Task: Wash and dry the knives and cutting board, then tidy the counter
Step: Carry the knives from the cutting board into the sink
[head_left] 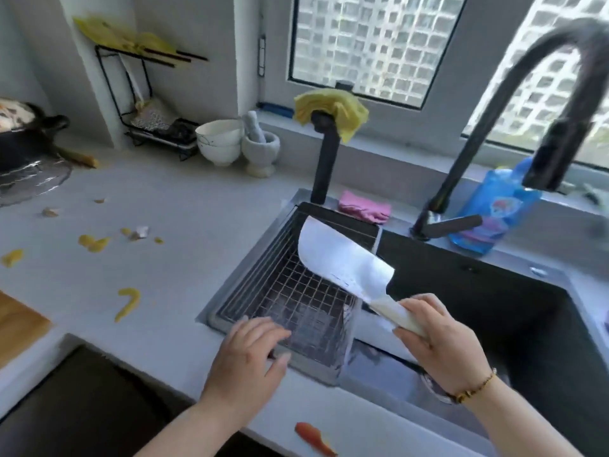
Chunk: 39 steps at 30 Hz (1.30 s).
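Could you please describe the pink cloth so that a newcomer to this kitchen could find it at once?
Start at the dark sink below the window. On its back ledge, between the straight black post and the arched black faucet, lies the pink cloth. It lies flat and is pink, whereas the yellow cloth sits bunched atop the post.

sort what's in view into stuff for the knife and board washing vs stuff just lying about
For the job: cleaver in the right hand, left hand at the drain basket, sink, faucet, cutting board, blue pouch (likely soap), pink cloth, peel scraps to clear.
Lying about: stacked bowls, mortar and pestle, black pot, wire rack.
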Each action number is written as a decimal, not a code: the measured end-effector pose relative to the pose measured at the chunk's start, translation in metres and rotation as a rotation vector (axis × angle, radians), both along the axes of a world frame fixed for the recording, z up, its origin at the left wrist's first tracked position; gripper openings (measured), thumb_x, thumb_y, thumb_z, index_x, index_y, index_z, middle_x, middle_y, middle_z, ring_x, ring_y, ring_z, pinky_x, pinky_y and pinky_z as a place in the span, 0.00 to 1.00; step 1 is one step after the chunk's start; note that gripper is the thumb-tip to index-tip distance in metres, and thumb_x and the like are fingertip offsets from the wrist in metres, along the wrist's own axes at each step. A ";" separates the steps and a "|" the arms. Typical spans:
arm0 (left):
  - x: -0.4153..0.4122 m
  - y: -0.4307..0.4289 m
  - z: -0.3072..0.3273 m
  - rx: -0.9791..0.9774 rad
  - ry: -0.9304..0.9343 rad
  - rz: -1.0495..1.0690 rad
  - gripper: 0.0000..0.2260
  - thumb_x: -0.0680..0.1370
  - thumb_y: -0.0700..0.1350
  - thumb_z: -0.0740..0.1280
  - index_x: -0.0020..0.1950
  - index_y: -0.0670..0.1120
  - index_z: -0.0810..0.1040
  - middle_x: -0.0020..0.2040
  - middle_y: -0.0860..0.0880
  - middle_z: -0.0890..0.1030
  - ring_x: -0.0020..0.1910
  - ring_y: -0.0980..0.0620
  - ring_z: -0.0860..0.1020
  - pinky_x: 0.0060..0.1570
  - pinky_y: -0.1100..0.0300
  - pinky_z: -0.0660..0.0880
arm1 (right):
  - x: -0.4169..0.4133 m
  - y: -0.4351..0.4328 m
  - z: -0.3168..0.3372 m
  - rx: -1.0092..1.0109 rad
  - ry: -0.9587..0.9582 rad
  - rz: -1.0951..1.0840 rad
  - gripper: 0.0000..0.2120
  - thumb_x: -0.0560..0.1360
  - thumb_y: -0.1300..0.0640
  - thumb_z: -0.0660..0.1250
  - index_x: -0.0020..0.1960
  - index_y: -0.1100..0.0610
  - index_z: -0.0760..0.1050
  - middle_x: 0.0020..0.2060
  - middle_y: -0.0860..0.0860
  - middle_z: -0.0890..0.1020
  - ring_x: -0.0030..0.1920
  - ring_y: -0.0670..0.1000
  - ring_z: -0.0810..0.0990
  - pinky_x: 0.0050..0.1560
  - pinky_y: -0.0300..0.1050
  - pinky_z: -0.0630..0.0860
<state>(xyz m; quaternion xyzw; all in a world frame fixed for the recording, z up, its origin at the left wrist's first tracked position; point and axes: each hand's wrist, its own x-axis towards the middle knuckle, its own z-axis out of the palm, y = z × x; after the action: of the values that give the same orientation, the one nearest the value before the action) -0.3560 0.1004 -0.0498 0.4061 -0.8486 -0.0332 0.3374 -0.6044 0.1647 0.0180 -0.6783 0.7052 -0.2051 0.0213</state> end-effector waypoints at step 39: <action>-0.121 0.002 -0.045 0.292 -0.219 0.004 0.20 0.70 0.50 0.58 0.61 0.48 0.68 0.46 0.50 0.83 0.51 0.55 0.71 0.64 0.63 0.55 | -0.132 -0.042 -0.184 0.682 0.228 0.058 0.18 0.73 0.50 0.66 0.59 0.59 0.73 0.55 0.56 0.75 0.48 0.57 0.79 0.45 0.43 0.73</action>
<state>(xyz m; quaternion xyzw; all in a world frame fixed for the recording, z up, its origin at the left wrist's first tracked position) -0.4768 0.1024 -0.0946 0.4536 -0.8656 -0.1113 0.1806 -0.7359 0.1227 -0.1662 -0.6705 0.7113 0.1195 0.1735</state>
